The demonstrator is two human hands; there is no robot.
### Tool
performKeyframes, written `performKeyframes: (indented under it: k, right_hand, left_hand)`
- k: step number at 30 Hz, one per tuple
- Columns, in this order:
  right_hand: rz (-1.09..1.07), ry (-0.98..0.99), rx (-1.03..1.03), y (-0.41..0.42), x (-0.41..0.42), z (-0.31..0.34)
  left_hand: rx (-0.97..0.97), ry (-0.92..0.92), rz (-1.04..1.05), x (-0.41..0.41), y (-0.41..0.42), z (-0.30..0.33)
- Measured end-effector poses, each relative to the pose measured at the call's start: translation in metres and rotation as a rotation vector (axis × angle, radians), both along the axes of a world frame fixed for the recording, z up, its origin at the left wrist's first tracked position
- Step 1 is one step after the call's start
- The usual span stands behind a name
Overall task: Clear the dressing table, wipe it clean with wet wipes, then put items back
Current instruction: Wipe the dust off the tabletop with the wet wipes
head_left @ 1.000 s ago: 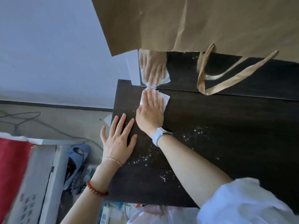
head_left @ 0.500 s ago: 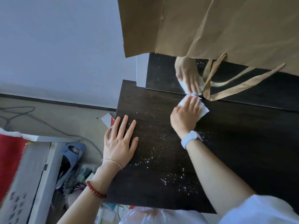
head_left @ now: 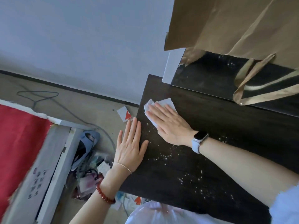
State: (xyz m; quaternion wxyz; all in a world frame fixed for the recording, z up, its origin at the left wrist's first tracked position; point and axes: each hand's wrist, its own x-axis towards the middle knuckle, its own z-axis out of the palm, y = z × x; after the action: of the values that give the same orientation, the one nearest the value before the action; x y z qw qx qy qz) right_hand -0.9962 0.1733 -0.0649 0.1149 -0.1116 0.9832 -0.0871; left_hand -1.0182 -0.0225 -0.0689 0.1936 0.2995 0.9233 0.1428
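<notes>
The dark wooden dressing table [head_left: 218, 126] fills the right half of the head view, with small white specks scattered across it. My right hand [head_left: 169, 125] lies flat with its fingers pressing a white wet wipe [head_left: 151, 105] onto the table near its far left corner. My left hand [head_left: 131, 146] rests flat and open on the table's left edge, holding nothing. A mirror [head_left: 210, 76] stands at the back of the table.
A brown paper bag [head_left: 234, 26] hangs over the mirror, its handles [head_left: 258, 92] drooping near the tabletop. Left of the table, on the floor, are a blue slipper [head_left: 87, 143], a small white and red box [head_left: 124, 113], cables and clutter. A white plastic bag [head_left: 161, 214] sits below.
My right hand slid the wipe to the right along the mirror, then back left to the table's far left corner. The left hand stayed flat on the left edge.
</notes>
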Motion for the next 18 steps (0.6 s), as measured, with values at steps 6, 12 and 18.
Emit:
performKeyframes:
  k: [6,12,18]
  right_hand:
    - [-0.186,-0.022,0.099,0.004,-0.066,-0.002]
    - [-0.039,0.048,0.001,-0.037,-0.016,0.002]
    - [-0.01,-0.183,-0.548,-0.072,0.046,0.012]
  left_hand:
    - [0.184,0.046,-0.015,0.004,-0.01,-0.003]
    - [0.606,0.018,0.38,0.003,-0.027,0.008]
    - [0.54,0.113,0.452,0.004,-0.031,0.013]
